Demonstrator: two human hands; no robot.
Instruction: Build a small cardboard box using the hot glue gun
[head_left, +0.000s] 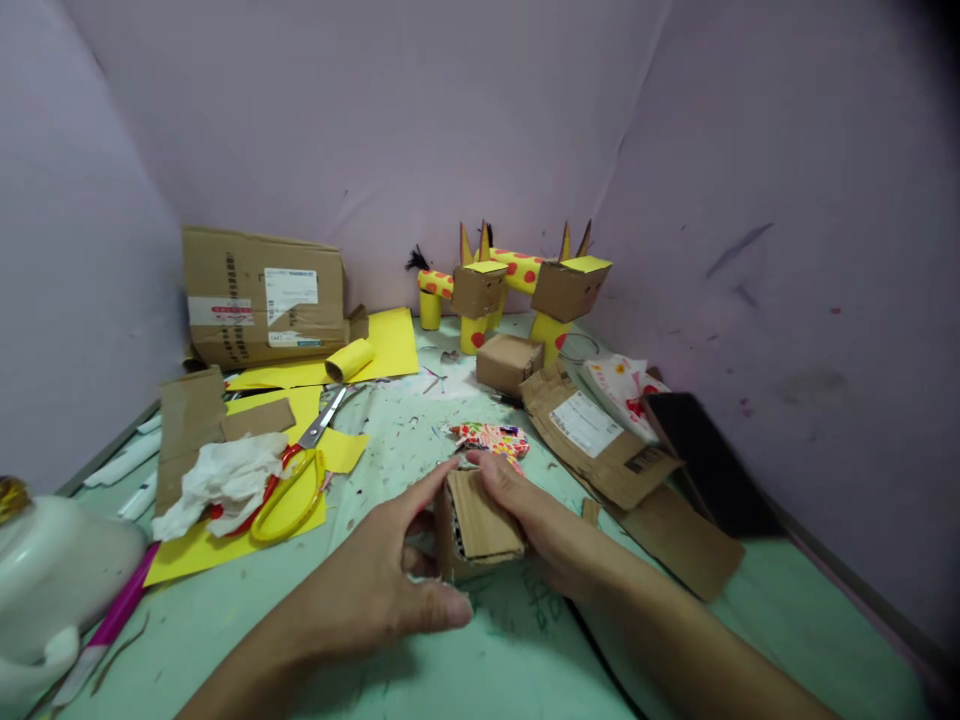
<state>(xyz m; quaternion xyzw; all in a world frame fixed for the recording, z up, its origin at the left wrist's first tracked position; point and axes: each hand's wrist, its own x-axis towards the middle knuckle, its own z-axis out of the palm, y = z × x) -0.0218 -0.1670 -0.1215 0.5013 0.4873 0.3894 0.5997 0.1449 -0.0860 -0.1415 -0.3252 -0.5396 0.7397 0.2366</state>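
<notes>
A small cardboard box [487,515] is between my two hands, above the green tabletop, its torn corrugated edge facing left. My right hand [529,515] wraps round its right side, thumb near the far top edge. My left hand [397,570] cups the left side. Its index fingertip touches the far left corner, and its thumb stretches out in front of the near edge. The undersides of the fingers are partly hidden. Just beyond the box lies a colourful patterned item [491,438] that I cannot name.
Two yellow, red-spotted cardboard animals [480,290] stand at the back with another small box [510,363]. Scissors [300,480], crumpled tissue [229,480] and yellow paper [394,345] lie left, beside a white pot [67,560]. Flattened cardboard [630,460] and a dark tablet-like slab [709,465] lie right.
</notes>
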